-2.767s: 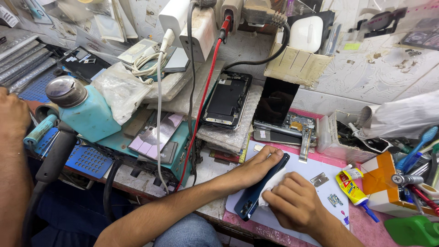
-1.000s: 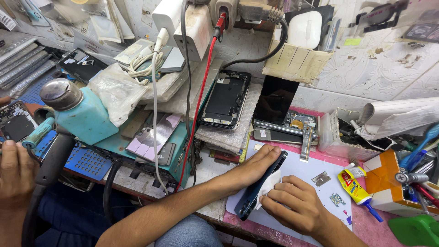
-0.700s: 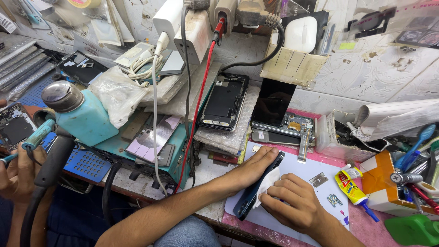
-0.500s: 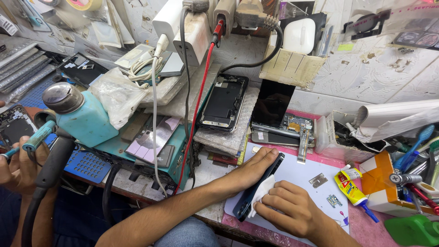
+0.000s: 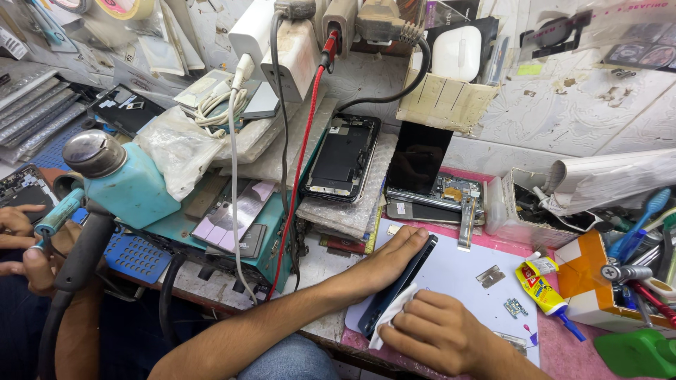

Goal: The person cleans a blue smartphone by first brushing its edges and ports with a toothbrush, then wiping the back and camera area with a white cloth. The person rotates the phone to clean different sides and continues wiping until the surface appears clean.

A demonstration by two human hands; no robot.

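The left hand (image 5: pixel 391 262) lies flat along the upper side of a dark blue slim rectangular phone (image 5: pixel 398 285), its fingers held together and pressed against the phone's edge to steady it. The phone stands tilted on its long edge on a pale lilac work mat (image 5: pixel 472 288) at the front of the cluttered surface (image 5: pixel 637 331). The right hand (image 5: pixel 440 332) is curled, its fingers bunched around a small white cloth (image 5: pixel 391 317) that presses against the lower part of the phone. Behind the mat, an opened phone body with bare insides (image 5: pixel 343 156) rests on a stack of grey padded sheets, beside a black glass panel (image 5: pixel 417 156) leaning upright. A red cable (image 5: pixel 299 162) hangs down from the wall chargers. To the right of the mat lies a yellow tube of glue (image 5: pixel 539 287). At the far left, another person's hand (image 5: pixel 28 246) holds a teal-handled tool, next to a turquoise plastic bottle with a metal cap (image 5: pixel 123 179).
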